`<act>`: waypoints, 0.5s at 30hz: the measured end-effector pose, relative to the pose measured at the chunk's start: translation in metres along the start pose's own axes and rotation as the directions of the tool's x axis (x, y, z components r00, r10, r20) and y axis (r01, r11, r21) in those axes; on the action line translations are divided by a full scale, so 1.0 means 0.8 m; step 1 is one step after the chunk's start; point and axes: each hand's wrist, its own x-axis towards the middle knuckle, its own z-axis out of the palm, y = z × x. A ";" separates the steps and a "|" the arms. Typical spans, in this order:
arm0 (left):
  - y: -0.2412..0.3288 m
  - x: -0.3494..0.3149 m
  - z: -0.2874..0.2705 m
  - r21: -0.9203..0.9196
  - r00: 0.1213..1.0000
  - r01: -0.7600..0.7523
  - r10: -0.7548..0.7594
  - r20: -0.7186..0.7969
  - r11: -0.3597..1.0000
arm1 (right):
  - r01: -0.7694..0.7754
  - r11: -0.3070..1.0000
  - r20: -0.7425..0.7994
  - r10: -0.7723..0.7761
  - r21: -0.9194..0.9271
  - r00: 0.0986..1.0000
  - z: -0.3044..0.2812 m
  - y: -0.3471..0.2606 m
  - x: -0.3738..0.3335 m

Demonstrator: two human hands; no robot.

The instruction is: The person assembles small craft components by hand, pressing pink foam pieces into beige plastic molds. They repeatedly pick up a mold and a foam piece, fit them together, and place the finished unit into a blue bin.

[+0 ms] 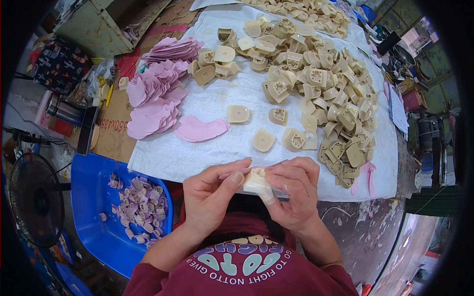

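Head view: left fingers (230, 184) and right fingers (297, 177) hold a cream piece (256, 182) near white cloth (197, 163), blue basin (91, 197) at left.

Pastel lettering (229, 265) on maroon shirt (197, 283), red print (112, 124) on brown cardboard (111, 143)

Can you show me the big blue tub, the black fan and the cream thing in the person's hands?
Blue tub (90, 231), head view: its bare inside.
Black fan (37, 198), head view: its round front grille.
Cream piece (256, 183), head view: its shiny side.
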 end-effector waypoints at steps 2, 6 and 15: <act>0.002 0.004 -0.004 0.002 0.999 0.032 -0.032 -0.023 0.999 | 0.004 1.000 0.053 -0.002 -0.026 0.999 -0.002 0.001 0.005; 0.003 0.010 -0.017 -0.150 0.978 0.211 -0.208 0.032 0.966 | -0.004 0.998 0.146 0.013 -0.067 0.989 0.000 0.000 0.014; -0.007 0.016 -0.025 0.050 0.925 0.368 -0.371 0.083 0.928 | 0.028 0.989 0.375 0.029 -0.143 0.926 0.000 0.004 0.017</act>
